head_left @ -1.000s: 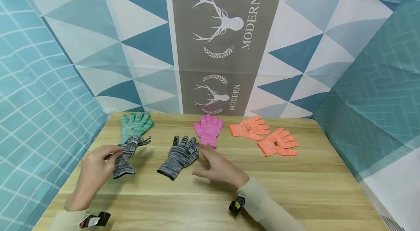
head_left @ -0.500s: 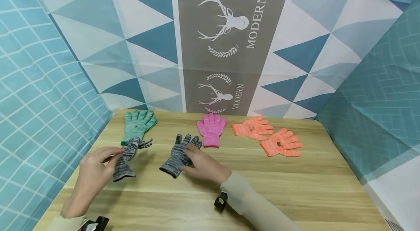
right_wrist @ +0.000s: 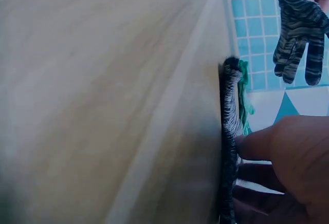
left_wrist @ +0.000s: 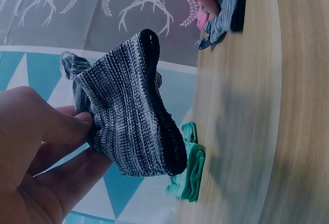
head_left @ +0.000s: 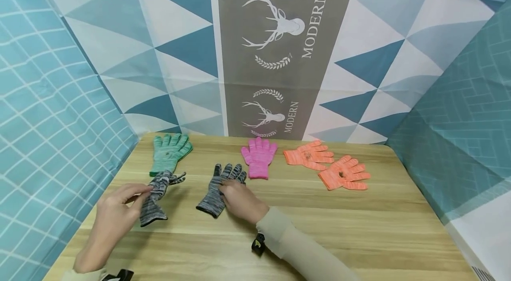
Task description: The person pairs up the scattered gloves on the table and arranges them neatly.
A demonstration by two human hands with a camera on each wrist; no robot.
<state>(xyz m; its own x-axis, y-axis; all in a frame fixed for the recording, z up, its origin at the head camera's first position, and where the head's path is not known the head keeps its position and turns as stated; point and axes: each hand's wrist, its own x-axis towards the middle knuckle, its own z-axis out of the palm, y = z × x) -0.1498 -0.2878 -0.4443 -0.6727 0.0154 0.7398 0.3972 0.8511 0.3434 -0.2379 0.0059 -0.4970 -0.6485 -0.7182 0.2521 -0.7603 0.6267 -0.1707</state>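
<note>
My left hand (head_left: 115, 210) pinches a black-and-grey knit glove (head_left: 153, 210) between thumb and fingertips, holding it above the table at the left. In the left wrist view this glove (left_wrist: 126, 111) hangs with its dark-edged cuff towards the table. A second black-and-grey knit glove (head_left: 211, 201) lies flat near the middle, its fingers pointing away. My right hand (head_left: 241, 199) is on its right side, thumb and fingertips drawn together on the fabric. In the right wrist view, the thumb and fingers of the right hand (right_wrist: 288, 167) meet this glove (right_wrist: 231, 111), which still lies on the table.
A green glove pair (head_left: 165, 154) lies at the back left, just behind the held glove. At the back middle is a pink glove (head_left: 259, 159). Two orange gloves (head_left: 307, 155) lie side by side at the back right. A patterned cloth wall (head_left: 263, 72) borders the wooden table (head_left: 359, 232).
My right hand has moved left from beside the flat grey glove onto it, and its fingers have closed on the fabric. The left hand keeps its pinch, almost still.
</note>
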